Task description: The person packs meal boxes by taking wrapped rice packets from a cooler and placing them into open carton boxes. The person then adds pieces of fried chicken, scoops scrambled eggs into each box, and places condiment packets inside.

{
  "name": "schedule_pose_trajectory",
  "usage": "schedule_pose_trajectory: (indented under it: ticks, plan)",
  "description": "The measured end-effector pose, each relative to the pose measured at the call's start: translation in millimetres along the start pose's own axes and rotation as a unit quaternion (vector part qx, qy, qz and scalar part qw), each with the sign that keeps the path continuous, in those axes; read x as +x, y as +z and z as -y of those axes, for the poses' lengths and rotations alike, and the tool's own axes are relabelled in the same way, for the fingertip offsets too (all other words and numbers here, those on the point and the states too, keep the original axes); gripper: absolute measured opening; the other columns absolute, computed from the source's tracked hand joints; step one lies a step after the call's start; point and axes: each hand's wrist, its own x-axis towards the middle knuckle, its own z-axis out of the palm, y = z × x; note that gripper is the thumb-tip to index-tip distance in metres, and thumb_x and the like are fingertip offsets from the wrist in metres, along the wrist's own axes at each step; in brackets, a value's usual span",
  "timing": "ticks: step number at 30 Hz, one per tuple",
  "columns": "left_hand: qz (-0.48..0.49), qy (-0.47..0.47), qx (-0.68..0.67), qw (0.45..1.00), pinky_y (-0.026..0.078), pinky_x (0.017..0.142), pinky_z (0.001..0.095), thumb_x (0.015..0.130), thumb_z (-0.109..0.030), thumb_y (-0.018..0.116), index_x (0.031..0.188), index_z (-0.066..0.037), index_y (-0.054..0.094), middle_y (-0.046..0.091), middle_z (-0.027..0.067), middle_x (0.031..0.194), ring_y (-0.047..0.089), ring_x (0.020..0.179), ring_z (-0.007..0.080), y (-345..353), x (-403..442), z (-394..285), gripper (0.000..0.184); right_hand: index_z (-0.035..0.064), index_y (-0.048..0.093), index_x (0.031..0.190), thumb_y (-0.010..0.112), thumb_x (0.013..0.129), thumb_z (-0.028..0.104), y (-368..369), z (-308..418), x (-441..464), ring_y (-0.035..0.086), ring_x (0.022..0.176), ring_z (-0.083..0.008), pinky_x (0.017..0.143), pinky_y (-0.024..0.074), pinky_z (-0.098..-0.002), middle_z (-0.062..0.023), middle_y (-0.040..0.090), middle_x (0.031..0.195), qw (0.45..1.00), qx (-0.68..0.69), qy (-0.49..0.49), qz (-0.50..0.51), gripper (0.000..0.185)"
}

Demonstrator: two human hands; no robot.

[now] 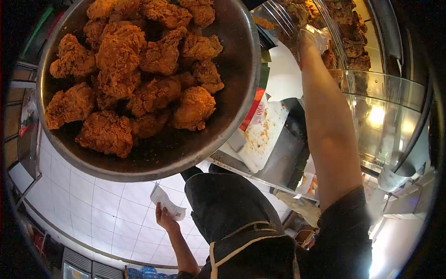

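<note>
My left hand (166, 220) is low on the left, its fingers closed on a white paper slip (168, 202) with print on it. My right arm reaches up to the display case, where my right hand (316, 38), covered by clear plastic, is among the fried pieces (353, 42). Its fingers are hard to see behind glare and plastic, so whether it holds a piece is unclear. A large metal bowl (139, 176) of orange-brown fried chicken (121, 56) fills the upper left; neither hand touches it.
The clear panel (385, 93) of the display case is beside my right arm. Between bowl and arm is a crumb-covered white board (265, 135) near a red and white package (254, 110). Below are a tiled floor (111, 204) and my black apron (232, 200).
</note>
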Motion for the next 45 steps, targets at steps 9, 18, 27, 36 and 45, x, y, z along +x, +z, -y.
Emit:
schedule_pose_trajectory:
  ticks: [9, 18, 27, 36, 45]
  plan:
    - [-0.015, 0.016, 0.011, 1.000, 0.044, 0.093, 0.0385, 0.080, 0.005, 0.049, 0.123, 0.003, 0.053, 0.054, 0.0176, 0.123, 0.054, 0.108, 0.0283, -17, 4, 6, 0.043, 0.0195, 0.066, 0.094, 0.052, 0.084, 0.035, 37, -17, 67, 0.062, 0.080, -0.0192, 0.069, 0.0509, -0.0336, -0.0032, 0.066, 0.091, 0.976, 0.197, -0.092, 0.003, 0.023]
    - [0.020, 0.014, 0.028, 0.999, 0.045, 0.091, 0.0385, 0.080, 0.006, 0.049, 0.122, 0.002, 0.055, 0.054, 0.0176, 0.122, 0.054, 0.106, 0.0293, -5, 4, -4, 0.042, 0.0183, 0.065, 0.092, 0.052, 0.085, 0.035, 48, -13, 61, 0.060, 0.077, -0.0177, 0.067, 0.0497, -0.0319, -0.0030, 0.064, 0.088, 0.973, 0.215, -0.083, 0.002, 0.022]
    - [0.014, 0.032, 0.066, 0.997, 0.045, 0.090, 0.0376, 0.081, 0.006, 0.047, 0.122, 0.002, 0.054, 0.055, 0.0157, 0.121, 0.055, 0.104, 0.0271, 0, -5, -9, 0.042, 0.0170, 0.064, 0.091, 0.053, 0.086, 0.034, 63, -15, 94, 0.059, 0.074, -0.0162, 0.064, 0.0486, -0.0301, -0.0027, 0.063, 0.086, 0.966, 0.229, -0.102, 0.054, 0.021]
    - [-0.009, 0.001, 0.017, 1.000, 0.049, 0.084, 0.0359, 0.078, 0.008, 0.047, 0.121, 0.001, 0.056, 0.057, 0.0149, 0.118, 0.058, 0.099, 0.0252, 3, 4, -3, 0.045, 0.0158, 0.063, 0.089, 0.053, 0.087, 0.034, 77, -19, 85, 0.057, 0.072, -0.0147, 0.062, 0.0474, -0.0283, -0.0025, 0.062, 0.084, 0.955, 0.271, -0.099, 0.062, 0.020]
    - [0.027, 0.001, 0.027, 0.999, 0.047, 0.084, 0.0363, 0.079, 0.004, 0.047, 0.122, 0.001, 0.055, 0.055, 0.0148, 0.118, 0.055, 0.101, 0.0253, 16, 2, 12, 0.044, 0.0146, 0.061, 0.087, 0.053, 0.088, 0.033, 81, -22, 84, 0.055, 0.069, -0.0133, 0.059, 0.0463, -0.0266, -0.0023, 0.060, 0.082, 0.945, 0.311, -0.083, 0.065, 0.020]
